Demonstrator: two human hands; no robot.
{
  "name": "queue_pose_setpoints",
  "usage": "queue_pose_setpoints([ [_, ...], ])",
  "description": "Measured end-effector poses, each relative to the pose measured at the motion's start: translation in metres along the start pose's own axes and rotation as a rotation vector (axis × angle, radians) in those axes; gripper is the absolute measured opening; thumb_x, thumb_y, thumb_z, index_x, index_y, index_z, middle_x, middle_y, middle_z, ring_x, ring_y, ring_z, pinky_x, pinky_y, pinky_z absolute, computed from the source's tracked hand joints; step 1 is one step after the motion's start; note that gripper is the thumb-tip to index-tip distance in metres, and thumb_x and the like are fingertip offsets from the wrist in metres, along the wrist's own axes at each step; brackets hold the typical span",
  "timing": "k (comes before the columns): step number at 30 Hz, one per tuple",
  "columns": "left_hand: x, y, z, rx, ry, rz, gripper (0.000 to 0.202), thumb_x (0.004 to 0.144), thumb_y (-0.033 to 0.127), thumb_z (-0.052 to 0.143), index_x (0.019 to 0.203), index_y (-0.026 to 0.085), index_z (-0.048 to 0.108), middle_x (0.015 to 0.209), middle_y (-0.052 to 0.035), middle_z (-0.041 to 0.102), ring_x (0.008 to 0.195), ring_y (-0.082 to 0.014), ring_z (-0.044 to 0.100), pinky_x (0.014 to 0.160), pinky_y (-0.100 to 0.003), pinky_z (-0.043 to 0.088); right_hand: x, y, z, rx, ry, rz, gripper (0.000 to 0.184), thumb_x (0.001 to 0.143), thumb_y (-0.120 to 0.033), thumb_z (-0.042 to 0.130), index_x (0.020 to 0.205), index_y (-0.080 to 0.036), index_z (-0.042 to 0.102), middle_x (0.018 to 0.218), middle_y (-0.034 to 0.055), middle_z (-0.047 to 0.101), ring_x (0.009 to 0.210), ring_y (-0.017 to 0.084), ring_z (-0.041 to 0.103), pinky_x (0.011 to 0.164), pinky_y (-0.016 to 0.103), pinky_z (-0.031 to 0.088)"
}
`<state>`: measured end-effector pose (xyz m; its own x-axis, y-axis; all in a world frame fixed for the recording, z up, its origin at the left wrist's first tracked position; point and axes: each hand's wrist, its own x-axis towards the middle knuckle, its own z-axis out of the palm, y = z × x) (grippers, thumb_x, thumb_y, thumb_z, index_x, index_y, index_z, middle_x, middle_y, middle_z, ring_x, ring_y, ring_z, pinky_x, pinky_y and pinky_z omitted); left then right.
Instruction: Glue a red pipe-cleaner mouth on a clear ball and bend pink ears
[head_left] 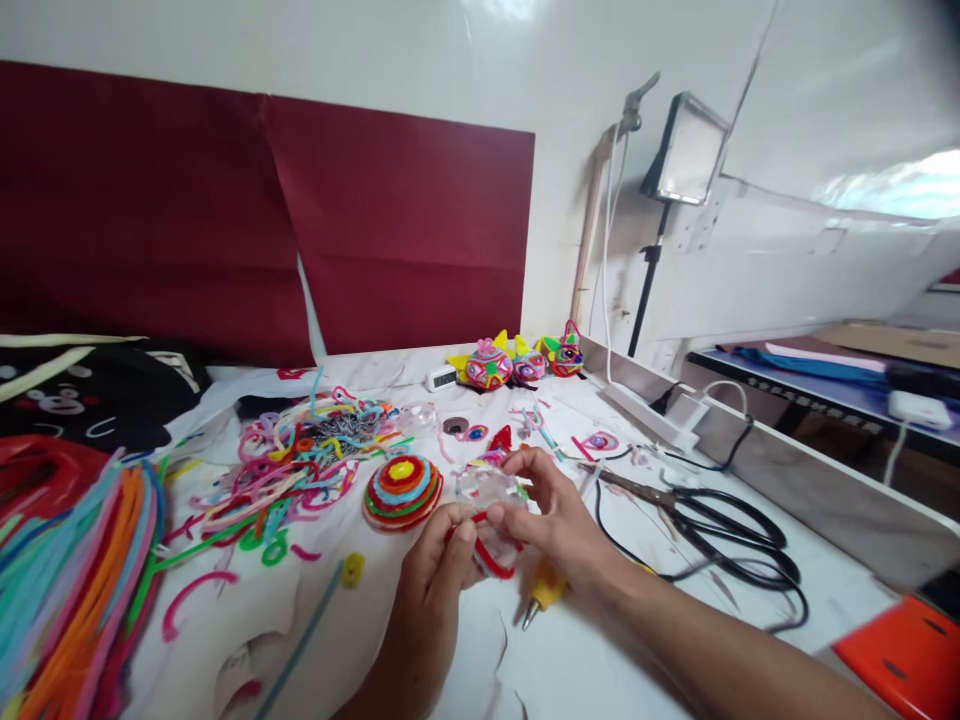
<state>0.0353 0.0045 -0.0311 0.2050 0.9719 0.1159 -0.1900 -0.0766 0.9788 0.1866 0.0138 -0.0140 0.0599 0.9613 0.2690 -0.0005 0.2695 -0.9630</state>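
Note:
My left hand [439, 560] and my right hand [555, 520] meet over the table, with the fingers of both closed. Between them is a red pipe cleaner [495, 570], curved along a clear plastic piece [487, 487] whose full shape my fingers hide. Just left of my hands sits a dome [403, 490] wound in rings of coloured pipe cleaner, yellow at its top. Below my right hand lies a yellow glue gun [547, 585], its metal tip pointing toward me and its body partly covered. Black-handled scissors [705, 515] rest to the right.
Bundled pipe cleaners [82, 590] lie at the left, with a tangled heap [322, 440] beyond. Several finished colourful figures [489, 365] stand by the wall beside a small white timer [441, 378]. A black cord [622, 550] runs past the scissors. A low barrier [795, 470] edges the table's right.

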Motion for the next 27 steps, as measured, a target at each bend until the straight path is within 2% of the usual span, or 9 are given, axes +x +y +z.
queue_pose_setpoints([
  [5, -0.001, 0.001, 0.0, 0.008, 0.023, -0.001, 0.024, 0.087, 0.042, 0.058, 0.089, 0.019, 0.061, 0.079, -0.001, 0.062, 0.074, -0.0141, 0.056, 0.067, -0.022, 0.047, 0.0, 0.001, 0.0, 0.01, -0.011, 0.028, 0.043, 0.063, -0.039, 0.077, 0.094, -0.024, 0.052, 0.097, 0.0003, 0.058, 0.085, 0.018, 0.053, 0.071, 0.029, 0.043],
  [14, -0.001, 0.003, 0.003, -0.1, 0.031, -0.02, 0.027, 0.082, 0.041, 0.064, 0.093, 0.017, 0.065, 0.075, -0.0016, 0.063, 0.068, -0.0142, 0.057, 0.062, -0.023, 0.048, 0.0, 0.004, -0.001, 0.012, -0.022, -0.016, 0.044, 0.065, -0.043, 0.078, 0.095, -0.024, 0.053, 0.097, 0.0009, 0.058, 0.084, 0.017, 0.053, 0.07, 0.028, 0.043],
  [17, -0.002, 0.005, 0.005, -0.117, 0.07, -0.037, 0.028, 0.079, 0.041, 0.068, 0.093, 0.016, 0.065, 0.074, -0.002, 0.064, 0.068, -0.0151, 0.058, 0.061, -0.024, 0.049, 0.001, 0.006, -0.001, 0.031, -0.034, -0.009, 0.043, 0.066, -0.043, 0.078, 0.095, -0.024, 0.052, 0.098, 0.0011, 0.058, 0.083, 0.017, 0.053, 0.068, 0.027, 0.043],
  [22, -0.001, 0.008, 0.008, -0.161, 0.089, -0.048, 0.028, 0.075, 0.038, 0.071, 0.091, 0.017, 0.066, 0.073, -0.0017, 0.066, 0.06, -0.0126, 0.057, 0.057, -0.022, 0.048, 0.002, 0.011, 0.0, 0.089, -0.049, 0.035, 0.042, 0.067, -0.039, 0.078, 0.095, -0.024, 0.051, 0.089, -0.0003, 0.058, 0.078, 0.016, 0.052, 0.064, 0.026, 0.042],
  [27, -0.001, 0.013, 0.01, -0.191, 0.102, -0.064, 0.025, 0.073, 0.037, 0.073, 0.088, 0.017, 0.066, 0.075, -0.0028, 0.069, 0.066, -0.0157, 0.063, 0.06, -0.023, 0.051, 0.001, 0.012, 0.002, 0.156, -0.053, 0.067, 0.043, 0.067, -0.038, 0.078, 0.096, -0.024, 0.05, 0.086, -0.0012, 0.057, 0.071, 0.014, 0.05, 0.059, 0.024, 0.041],
])
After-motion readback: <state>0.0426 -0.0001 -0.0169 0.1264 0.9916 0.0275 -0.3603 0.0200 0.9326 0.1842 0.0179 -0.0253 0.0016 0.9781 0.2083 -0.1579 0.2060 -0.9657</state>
